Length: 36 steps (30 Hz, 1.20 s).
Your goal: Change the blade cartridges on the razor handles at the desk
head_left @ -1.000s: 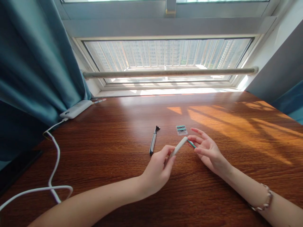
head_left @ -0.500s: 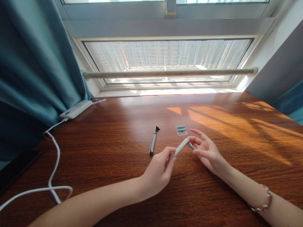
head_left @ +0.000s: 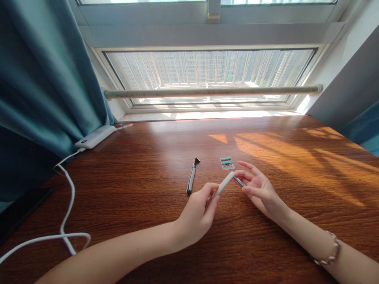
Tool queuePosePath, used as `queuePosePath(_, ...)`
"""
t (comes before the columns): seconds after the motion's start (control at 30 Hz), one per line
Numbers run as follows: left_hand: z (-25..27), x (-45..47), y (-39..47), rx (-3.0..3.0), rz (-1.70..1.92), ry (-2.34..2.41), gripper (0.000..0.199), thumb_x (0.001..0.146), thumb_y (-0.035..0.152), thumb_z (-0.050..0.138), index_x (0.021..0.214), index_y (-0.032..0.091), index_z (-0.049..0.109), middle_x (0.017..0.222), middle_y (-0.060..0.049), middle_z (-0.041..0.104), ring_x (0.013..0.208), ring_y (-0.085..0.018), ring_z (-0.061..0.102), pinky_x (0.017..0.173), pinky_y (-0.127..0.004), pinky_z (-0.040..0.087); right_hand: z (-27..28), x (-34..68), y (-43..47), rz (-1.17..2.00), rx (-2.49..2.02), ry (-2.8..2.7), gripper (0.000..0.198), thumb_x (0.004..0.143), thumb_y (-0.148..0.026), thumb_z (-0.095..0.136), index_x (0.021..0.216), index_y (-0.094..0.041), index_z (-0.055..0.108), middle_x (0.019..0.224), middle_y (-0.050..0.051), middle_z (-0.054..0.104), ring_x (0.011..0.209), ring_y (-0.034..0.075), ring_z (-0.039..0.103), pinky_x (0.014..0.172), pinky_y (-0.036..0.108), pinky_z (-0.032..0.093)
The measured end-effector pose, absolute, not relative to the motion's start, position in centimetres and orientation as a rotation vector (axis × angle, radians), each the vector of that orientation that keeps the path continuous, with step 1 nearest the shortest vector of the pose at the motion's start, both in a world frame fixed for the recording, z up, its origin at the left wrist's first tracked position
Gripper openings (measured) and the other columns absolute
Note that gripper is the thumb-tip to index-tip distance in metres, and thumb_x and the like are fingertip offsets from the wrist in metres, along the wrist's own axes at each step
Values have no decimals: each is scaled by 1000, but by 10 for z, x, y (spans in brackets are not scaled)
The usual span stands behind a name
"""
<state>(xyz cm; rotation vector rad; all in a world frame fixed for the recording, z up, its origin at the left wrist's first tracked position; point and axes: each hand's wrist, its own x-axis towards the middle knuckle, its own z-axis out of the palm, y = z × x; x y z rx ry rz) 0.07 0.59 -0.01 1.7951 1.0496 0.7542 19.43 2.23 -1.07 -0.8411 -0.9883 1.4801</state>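
My left hand (head_left: pixel 197 213) pinches a white razor handle (head_left: pixel 223 184) by its near end, with the far end pointing up and right. My right hand (head_left: pixel 257 188) holds a small green-edged blade cartridge (head_left: pixel 238 181) between thumb and fingertips, right at the tip of the white handle. A second razor handle, dark with a black head (head_left: pixel 192 176), lies on the wooden table (head_left: pixel 148 177) just left of both hands. A clear pack of green cartridges (head_left: pixel 227 162) rests on the table just beyond my right fingers.
A white power bank (head_left: pixel 95 136) sits at the back left by the teal curtain (head_left: pixel 44 86), its white cable (head_left: pixel 66 205) looping toward the near left edge. A window with a rail runs along the far side. My right wrist wears a bracelet (head_left: pixel 331 249).
Both hands have barely shifted; the white handle's tip and the cartridge stay together, moving only slightly.
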Motion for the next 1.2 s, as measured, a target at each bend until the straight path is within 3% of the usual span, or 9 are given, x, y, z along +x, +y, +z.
queuePosePath(0.77,-2,0,5,1822,711,1003,17,85,24,37,99,18,45,66,3,43,53,-7,34,50,-20,28,-15,195,23,1523,-778,-966,61,59,-12,71,114,-25,46,96,4,59,96,17,52,94,35,34)
queuePosePath(1.2,0,-1,3,1880,674,962,18,86,23,36,100,18,45,67,3,44,53,-7,34,51,-21,28,-16,195,22,1496,-784,-1007,59,61,-15,70,114,-26,45,97,5,59,95,18,53,94,38,34)
